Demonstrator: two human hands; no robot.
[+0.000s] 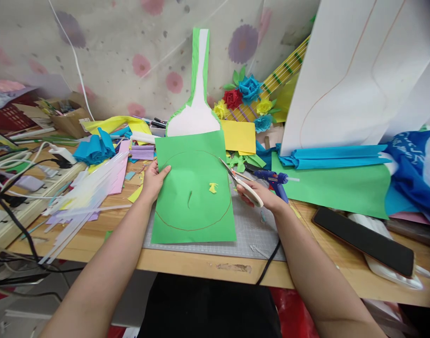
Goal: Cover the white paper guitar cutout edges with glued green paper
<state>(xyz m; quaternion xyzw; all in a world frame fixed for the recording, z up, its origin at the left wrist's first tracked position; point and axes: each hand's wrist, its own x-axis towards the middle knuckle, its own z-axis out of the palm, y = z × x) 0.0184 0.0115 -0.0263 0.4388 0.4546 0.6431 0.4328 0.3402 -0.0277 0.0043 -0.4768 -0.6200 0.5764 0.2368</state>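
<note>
A green sheet of paper point(180, 188) with a large round outline drawn on it lies over a grey cutting mat point(250, 237). My left hand point(156, 180) grips its left edge, thumb on top and fingers beneath. In my right hand point(255, 193) is a pair of scissors point(248, 190), the white handle round my fingers. Their blades point up and left, at the right edge of the sheet. On the sheet rest a yellow scrap point(212, 188) and a thin dark sliver point(189, 199). Behind it stands a white guitar-shaped cutout point(197, 112) edged in green.
A blue glue gun point(273, 178) lies right of the scissors, near a black phone point(364, 241). Clear glue sticks point(84, 206) and a power strip point(35, 197) are at left. Paper flowers point(250, 88) and a white board point(345, 70) stand behind.
</note>
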